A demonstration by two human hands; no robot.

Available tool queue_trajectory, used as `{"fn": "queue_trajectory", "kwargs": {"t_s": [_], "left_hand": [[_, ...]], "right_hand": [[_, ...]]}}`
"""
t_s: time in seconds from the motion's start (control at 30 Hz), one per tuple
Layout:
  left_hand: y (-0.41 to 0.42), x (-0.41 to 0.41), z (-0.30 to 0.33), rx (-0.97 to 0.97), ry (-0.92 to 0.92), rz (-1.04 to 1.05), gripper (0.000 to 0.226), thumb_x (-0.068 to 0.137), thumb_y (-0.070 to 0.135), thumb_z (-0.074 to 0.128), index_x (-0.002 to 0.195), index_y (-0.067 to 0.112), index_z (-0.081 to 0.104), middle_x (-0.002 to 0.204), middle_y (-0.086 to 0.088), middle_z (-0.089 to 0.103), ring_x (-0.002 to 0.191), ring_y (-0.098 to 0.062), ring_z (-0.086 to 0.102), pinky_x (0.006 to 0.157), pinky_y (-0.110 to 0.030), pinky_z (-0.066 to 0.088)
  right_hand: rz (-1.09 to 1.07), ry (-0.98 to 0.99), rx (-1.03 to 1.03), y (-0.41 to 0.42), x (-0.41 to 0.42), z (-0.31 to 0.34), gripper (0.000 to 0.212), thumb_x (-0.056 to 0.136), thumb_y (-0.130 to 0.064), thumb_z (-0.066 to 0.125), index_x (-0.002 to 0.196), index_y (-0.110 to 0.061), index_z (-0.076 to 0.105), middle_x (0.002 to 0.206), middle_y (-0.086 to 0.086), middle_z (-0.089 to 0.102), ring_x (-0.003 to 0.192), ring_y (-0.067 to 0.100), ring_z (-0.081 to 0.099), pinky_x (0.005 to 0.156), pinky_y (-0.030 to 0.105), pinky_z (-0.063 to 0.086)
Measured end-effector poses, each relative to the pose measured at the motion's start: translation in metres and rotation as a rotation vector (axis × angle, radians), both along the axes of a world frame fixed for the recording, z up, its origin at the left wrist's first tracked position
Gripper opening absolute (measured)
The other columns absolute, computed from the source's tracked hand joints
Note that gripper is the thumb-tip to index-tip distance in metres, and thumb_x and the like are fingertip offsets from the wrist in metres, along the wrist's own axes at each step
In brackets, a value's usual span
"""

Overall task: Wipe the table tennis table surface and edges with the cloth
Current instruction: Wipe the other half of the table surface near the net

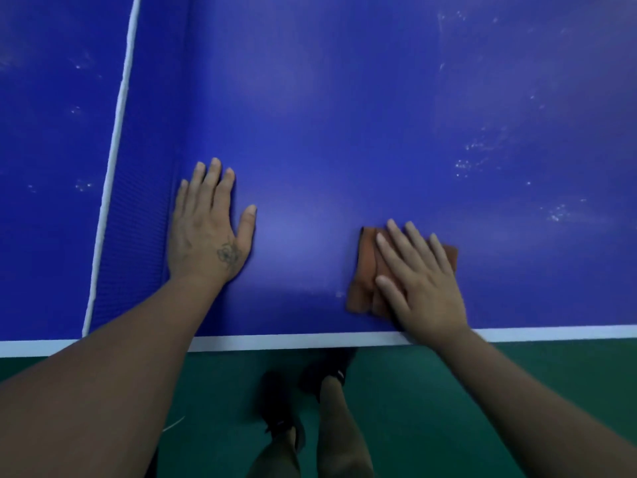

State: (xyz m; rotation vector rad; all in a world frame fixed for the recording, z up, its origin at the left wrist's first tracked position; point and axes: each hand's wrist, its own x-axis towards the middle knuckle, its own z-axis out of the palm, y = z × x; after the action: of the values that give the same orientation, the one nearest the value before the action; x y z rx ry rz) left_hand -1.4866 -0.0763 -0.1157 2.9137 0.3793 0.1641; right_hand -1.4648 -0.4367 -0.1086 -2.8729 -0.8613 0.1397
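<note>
Right hand [418,284] flat on cloth [365,270] — left hand [206,229] flat on table [344,115]

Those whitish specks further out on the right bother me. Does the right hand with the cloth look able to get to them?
Probably yes. The right hand presses the orange cloth flat near the table's white edge line, and only bare blue surface lies between it and the specks. The farthest ones may need a lean forward.
</note>
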Motion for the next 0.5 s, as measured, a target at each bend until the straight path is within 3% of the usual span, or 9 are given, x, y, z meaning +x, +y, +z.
{"fn": "queue_trajectory", "kwargs": {"t_s": [0.13, 0.27, 0.37, 0.5], "left_hand": [[-0.001, -0.001, 0.003, -0.002, 0.013, 0.003, 0.075, 0.11, 0.059, 0.026, 0.168, 0.011, 0.029, 0.178, -0.007, 0.021, 0.167, -0.023, 0.01, 0.136, -0.047, 0.01], [0.0, 0.0, 0.003, -0.008, 0.023, 0.005, 0.075, 0.11, 0.059, 0.026, 0.168, 0.012, 0.029, 0.179, -0.006, 0.02, 0.167, -0.023, 0.009, 0.136, -0.047, 0.009], [-0.001, 0.0, 0.004, -0.001, 0.031, 0.006, 0.075, 0.11, 0.059, 0.025, 0.169, 0.012, 0.027, 0.179, -0.006, 0.018, 0.167, -0.023, 0.008, 0.136, -0.046, 0.008], [0.0, 0.0, 0.004, -0.007, 0.031, 0.004, 0.074, 0.111, 0.058, 0.027, 0.169, 0.012, 0.027, 0.179, -0.007, 0.018, 0.167, -0.024, 0.007, 0.136, -0.047, 0.008]], "right_hand": [[-0.044, 0.052, 0.018, 0.0, -0.061, 0.003, 0.061, 0.109, -0.052, 0.033, 0.165, -0.028, 0.028, 0.174, -0.006, 0.016, 0.162, 0.022, 0.014, 0.128, 0.056, 0.018], [-0.087, 0.103, 0.104, -0.001, -0.055, 0.008, 0.061, 0.108, -0.052, 0.035, 0.164, -0.028, 0.031, 0.175, -0.006, 0.015, 0.162, 0.02, 0.012, 0.13, 0.052, 0.013], [-0.378, 0.141, 0.187, 0.005, -0.004, 0.009, 0.063, 0.105, -0.055, 0.033, 0.162, -0.029, 0.034, 0.175, -0.005, 0.013, 0.162, 0.016, 0.008, 0.131, 0.045, 0.006], [-0.63, 0.134, 0.164, 0.033, 0.06, 0.007, 0.062, 0.108, -0.055, 0.033, 0.165, -0.033, 0.026, 0.175, -0.008, 0.008, 0.162, 0.015, 0.004, 0.131, 0.048, 0.003]]}}
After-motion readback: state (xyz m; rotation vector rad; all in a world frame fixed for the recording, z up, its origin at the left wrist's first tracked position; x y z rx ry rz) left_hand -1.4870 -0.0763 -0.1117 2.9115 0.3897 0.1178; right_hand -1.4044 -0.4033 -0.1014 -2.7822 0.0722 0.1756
